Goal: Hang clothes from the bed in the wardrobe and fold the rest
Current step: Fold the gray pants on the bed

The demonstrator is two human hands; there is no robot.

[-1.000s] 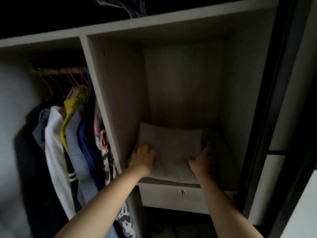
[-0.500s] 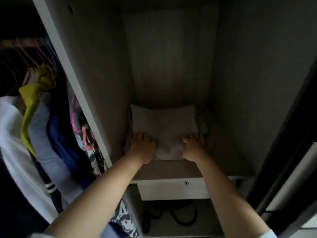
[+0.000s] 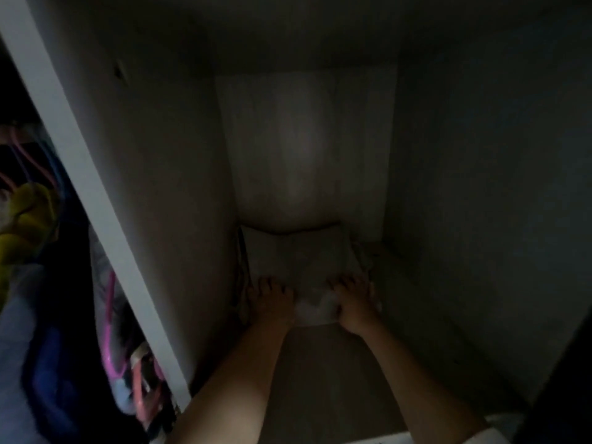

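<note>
Deep on the wardrobe shelf [image 3: 323,363], we rest our left hand [image 3: 270,301] and right hand [image 3: 352,304] flat, fingers uncurled, on the near edge of the folded cloth [image 3: 298,254], which extends straight ahead, equally near both.

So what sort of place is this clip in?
Probably inside a bedroom wardrobe: a pale folded garment on a dim wooden shelf, and clothes on pink plastic hangers beyond the white divider panel.

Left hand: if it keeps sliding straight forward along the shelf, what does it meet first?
The left hand already rests on the pale folded cloth; pushed straight on, that cloth would likely meet the cupboard's back panel. Depth is murky.
</note>
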